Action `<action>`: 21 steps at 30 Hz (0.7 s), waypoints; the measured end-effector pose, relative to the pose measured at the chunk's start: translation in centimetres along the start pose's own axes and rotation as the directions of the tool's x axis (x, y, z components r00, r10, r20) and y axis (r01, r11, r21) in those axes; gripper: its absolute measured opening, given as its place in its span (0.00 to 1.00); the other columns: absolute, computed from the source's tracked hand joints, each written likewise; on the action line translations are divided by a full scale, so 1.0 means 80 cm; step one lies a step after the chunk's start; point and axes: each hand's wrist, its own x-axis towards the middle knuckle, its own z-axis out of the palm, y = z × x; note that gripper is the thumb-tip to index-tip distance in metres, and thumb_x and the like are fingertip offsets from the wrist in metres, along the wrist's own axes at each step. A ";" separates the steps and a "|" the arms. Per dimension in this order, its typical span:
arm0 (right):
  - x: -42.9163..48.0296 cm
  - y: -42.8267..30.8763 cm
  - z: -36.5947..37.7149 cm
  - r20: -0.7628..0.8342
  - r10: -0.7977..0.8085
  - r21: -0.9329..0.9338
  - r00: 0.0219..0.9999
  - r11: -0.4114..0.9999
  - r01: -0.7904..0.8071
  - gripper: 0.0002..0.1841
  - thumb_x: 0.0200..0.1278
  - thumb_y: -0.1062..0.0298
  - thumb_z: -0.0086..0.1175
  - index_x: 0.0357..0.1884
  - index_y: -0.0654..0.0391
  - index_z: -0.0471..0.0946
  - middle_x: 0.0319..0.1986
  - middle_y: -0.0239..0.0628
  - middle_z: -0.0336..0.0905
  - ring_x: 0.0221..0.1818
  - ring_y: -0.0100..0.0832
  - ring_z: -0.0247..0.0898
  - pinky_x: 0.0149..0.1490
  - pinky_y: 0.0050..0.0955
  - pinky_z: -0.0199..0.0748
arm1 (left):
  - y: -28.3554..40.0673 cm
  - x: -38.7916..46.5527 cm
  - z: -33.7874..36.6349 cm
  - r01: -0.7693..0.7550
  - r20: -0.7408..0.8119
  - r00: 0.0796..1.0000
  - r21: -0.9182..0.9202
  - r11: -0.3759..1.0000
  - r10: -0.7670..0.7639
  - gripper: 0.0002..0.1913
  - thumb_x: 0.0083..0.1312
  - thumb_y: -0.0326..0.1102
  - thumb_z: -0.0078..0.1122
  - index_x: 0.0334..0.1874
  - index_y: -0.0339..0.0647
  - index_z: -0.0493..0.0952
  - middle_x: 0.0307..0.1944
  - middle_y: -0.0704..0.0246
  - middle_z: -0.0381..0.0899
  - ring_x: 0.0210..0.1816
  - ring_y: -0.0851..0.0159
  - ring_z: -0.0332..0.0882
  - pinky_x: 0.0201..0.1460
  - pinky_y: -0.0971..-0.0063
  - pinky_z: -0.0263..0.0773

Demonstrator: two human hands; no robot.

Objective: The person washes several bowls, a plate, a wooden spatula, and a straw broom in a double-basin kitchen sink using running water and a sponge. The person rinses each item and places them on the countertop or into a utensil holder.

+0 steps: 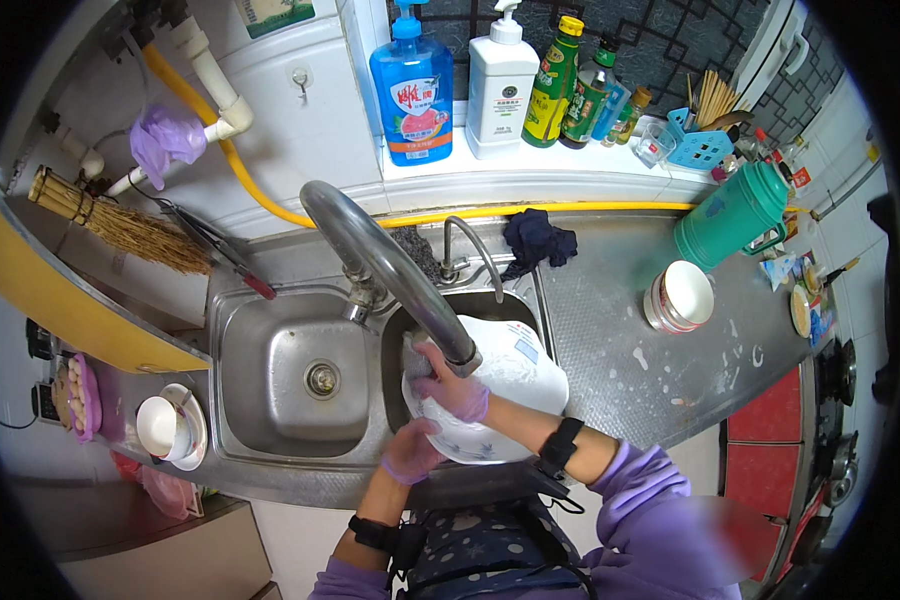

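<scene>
A large white dish (495, 442) with a wavy edge and bluish leaf prints is tilted over the right sink basin (394, 330). My left hand (412, 452), in a thin purple glove, grips the dish's near left edge. My right hand (450, 386), gloved likewise, presses a grey scrubbing cloth (418, 364) against the dish's left side. Thin suds streak the white surface. The big curved faucet (390, 262) arches above, its spout end just over my right hand and hiding part of the dish.
The left basin (292, 390) has a drain strainer. Stacked white bowls (688, 292) and a green thermos (735, 214) stand right on the steel counter. Left lie a bowl (157, 427) and a plate (195, 450). A dark cloth (536, 240) lies behind. Bottles, including blue detergent (412, 97), line the sill.
</scene>
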 end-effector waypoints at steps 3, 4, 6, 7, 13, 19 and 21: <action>0.034 0.015 -0.026 -0.282 -0.718 -0.540 0.636 0.667 0.513 0.27 0.62 0.67 0.51 0.64 0.48 0.59 0.37 0.42 0.75 0.34 0.36 0.76 0.42 0.32 0.74 | -0.002 -0.006 0.017 -0.050 0.051 0.998 0.125 0.991 0.044 0.29 0.52 0.22 0.50 0.61 0.31 0.64 0.57 0.54 0.72 0.58 0.51 0.72 0.64 0.52 0.67; 0.039 0.020 -0.036 -0.279 -0.719 -0.551 0.637 0.663 0.507 0.26 0.62 0.68 0.50 0.63 0.48 0.60 0.41 0.44 0.74 0.35 0.40 0.76 0.42 0.35 0.74 | -0.003 -0.006 0.024 -0.078 -0.029 0.996 0.186 0.979 0.085 0.29 0.52 0.22 0.50 0.61 0.31 0.64 0.57 0.55 0.72 0.58 0.51 0.72 0.64 0.51 0.67; 0.030 0.028 -0.057 -0.229 -0.305 -0.333 0.925 0.917 0.220 0.23 0.60 0.71 0.46 0.59 0.50 0.64 0.50 0.52 0.69 0.39 0.53 0.75 0.44 0.45 0.74 | -0.007 -0.006 0.035 -0.167 0.015 0.986 0.251 0.953 0.169 0.31 0.51 0.21 0.50 0.62 0.33 0.63 0.57 0.56 0.71 0.58 0.51 0.72 0.64 0.50 0.67; 0.020 0.030 -0.067 -0.233 -0.247 -0.429 0.940 0.894 0.128 0.23 0.60 0.71 0.46 0.60 0.49 0.64 0.51 0.50 0.68 0.40 0.53 0.74 0.45 0.44 0.74 | -0.009 -0.006 0.040 -0.179 -0.038 0.980 0.274 0.945 0.197 0.31 0.51 0.21 0.50 0.63 0.34 0.62 0.58 0.57 0.71 0.58 0.51 0.72 0.64 0.51 0.67; -0.019 0.033 -0.090 -0.098 0.088 -0.686 0.991 0.716 -0.132 0.23 0.59 0.74 0.47 0.59 0.52 0.65 0.48 0.49 0.69 0.46 0.51 0.72 0.46 0.43 0.73 | 0.002 -0.007 0.051 -0.220 -0.023 0.972 0.251 0.943 0.233 0.41 0.47 0.18 0.50 0.68 0.46 0.53 0.61 0.60 0.65 0.62 0.52 0.67 0.61 0.53 0.70; -0.014 0.006 -0.017 -0.180 -0.124 -0.123 0.976 0.987 0.103 0.20 0.61 0.64 0.48 0.55 0.55 0.67 0.45 0.54 0.72 0.51 0.54 0.69 0.54 0.42 0.68 | 0.008 0.011 0.037 -0.240 -0.004 0.965 0.395 0.887 0.263 0.42 0.47 0.17 0.50 0.68 0.46 0.53 0.59 0.61 0.65 0.60 0.57 0.68 0.63 0.59 0.70; -0.040 -0.006 -0.006 0.003 0.032 -0.026 0.999 0.999 -0.032 0.21 0.63 0.59 0.48 0.57 0.53 0.69 0.48 0.54 0.74 0.52 0.51 0.70 0.57 0.40 0.67 | 0.010 0.022 0.032 -0.257 -0.013 0.958 0.405 0.878 0.287 0.42 0.47 0.17 0.50 0.68 0.47 0.53 0.58 0.62 0.65 0.60 0.58 0.68 0.63 0.61 0.69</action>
